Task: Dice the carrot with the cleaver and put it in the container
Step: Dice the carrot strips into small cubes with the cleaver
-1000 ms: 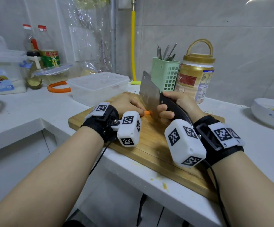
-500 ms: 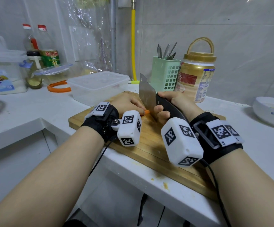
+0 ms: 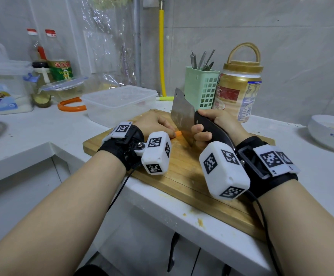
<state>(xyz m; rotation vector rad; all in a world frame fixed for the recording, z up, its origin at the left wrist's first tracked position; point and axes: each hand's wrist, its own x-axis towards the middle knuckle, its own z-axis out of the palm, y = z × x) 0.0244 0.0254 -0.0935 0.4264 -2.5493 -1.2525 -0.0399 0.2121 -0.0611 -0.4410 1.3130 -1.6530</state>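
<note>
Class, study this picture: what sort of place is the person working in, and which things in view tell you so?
Most likely a home kitchen counter. A steel cleaver is cutting an orange carrot piece on a wooden chopping board, with a green plastic utensil holder and cooking oil bottles against the tiled wall.

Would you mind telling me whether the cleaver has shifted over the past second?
Yes. The cleaver has edged left, away from the green utensil basket, toward the left hand holding the carrot.
</note>
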